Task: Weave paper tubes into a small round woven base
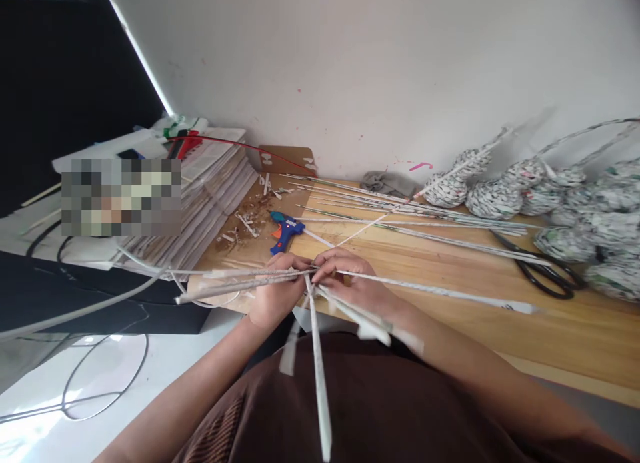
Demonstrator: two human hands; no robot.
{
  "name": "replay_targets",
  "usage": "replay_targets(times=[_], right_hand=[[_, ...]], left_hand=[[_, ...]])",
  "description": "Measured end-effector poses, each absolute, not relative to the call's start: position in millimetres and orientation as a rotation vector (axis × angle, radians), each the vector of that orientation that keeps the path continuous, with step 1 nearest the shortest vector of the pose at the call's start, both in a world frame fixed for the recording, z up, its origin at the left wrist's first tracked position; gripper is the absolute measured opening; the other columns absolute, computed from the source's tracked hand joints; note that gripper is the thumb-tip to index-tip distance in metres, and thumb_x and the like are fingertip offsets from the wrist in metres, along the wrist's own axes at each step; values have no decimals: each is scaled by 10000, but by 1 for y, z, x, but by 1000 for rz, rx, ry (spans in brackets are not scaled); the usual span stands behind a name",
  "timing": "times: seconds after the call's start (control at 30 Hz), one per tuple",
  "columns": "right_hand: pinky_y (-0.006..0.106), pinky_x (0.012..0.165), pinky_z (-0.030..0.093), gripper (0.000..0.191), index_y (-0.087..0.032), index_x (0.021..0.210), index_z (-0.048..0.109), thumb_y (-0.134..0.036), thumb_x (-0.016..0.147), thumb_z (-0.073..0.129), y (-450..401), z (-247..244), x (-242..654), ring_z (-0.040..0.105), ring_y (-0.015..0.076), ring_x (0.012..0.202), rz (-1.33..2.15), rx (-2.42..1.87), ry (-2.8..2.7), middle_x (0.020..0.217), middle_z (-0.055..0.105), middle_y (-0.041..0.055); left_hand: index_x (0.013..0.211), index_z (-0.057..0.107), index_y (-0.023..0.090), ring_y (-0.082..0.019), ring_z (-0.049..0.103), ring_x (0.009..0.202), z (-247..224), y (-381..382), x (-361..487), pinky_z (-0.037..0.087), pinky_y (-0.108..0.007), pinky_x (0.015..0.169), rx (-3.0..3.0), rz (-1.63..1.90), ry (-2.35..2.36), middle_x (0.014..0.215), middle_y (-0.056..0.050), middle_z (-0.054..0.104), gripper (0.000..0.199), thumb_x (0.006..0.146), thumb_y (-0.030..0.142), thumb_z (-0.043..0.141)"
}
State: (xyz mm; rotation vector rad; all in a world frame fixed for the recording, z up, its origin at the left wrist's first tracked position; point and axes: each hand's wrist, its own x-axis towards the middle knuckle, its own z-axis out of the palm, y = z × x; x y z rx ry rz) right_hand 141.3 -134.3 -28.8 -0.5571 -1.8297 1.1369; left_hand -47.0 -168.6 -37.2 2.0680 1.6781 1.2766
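My left hand [277, 289] and my right hand [356, 276] meet in front of my body, fingers closed around the middle of a bundle of rolled paper sticks [319, 363]. The sticks fan out from the crossing point to the left, to the right and down toward me; some ends are blurred. My fingers partly hide the crossing. Just beyond my hands lies a blue glue gun [286, 233] with an orange trigger and a teal nozzle end. Farther off, several loose paper sticks [400, 216] lie across the wooden table [450, 336].
Black-handled scissors [550, 273] lie at the right, in front of woven paper pieces [500, 189]. On the left stands a tall stack of newspapers [215, 183]. Paper scraps [247, 226] litter the brown board. A grey cloth [390, 183] rests by the wall; cables [145, 283] hang at left.
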Motion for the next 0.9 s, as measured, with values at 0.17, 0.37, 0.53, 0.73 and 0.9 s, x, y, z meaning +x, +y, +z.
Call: replay_targets(times=[0.17, 0.37, 0.53, 0.73, 0.9], right_hand=[[284, 733, 529, 110, -208, 870, 716, -266, 792, 767, -137, -30, 131, 659, 162, 781, 1172, -780, -1762, 850, 708, 25], [318, 814, 523, 117, -229, 958, 741, -265, 849, 718, -134, -32, 134, 653, 183, 868, 976, -652, -1878, 915, 688, 55], [343, 812, 534, 44, -230, 884, 703, -253, 871, 669, -138, -32, 136, 645, 197, 869, 937, -615, -1870, 881, 669, 59], [383, 889, 533, 62, -272, 918, 673, -242, 876, 638, -137, -35, 141, 628, 223, 985, 983, -608, -1965, 1007, 657, 63], [401, 942, 513, 145, -263, 975, 671, -173, 881, 607, -131, -39, 144, 626, 228, 1039, 993, -509, -2021, 1026, 661, 57]], left_hand=[[773, 660, 207, -179, 697, 783, -26, -175, -43, 544, -282, 737, 2222, 1275, 1668, 813, -26, 753, 66, 810, 153, 650], [689, 628, 207, -163, 692, 755, -19, -177, -39, 546, -255, 728, 2219, 1215, 1694, 782, -28, 740, 138, 821, 168, 630], [735, 657, 217, -173, 712, 781, -27, -179, -44, 560, -268, 732, 2007, 1198, 1773, 854, -23, 762, 75, 804, 228, 686], [712, 631, 220, -161, 718, 808, -28, -180, -43, 562, -258, 752, 1936, 1274, 1743, 859, -4, 766, 108, 782, 167, 695], [675, 616, 213, -158, 709, 789, -25, -178, -41, 556, -259, 761, 1995, 1308, 1690, 826, -14, 753, 133, 774, 167, 691]])
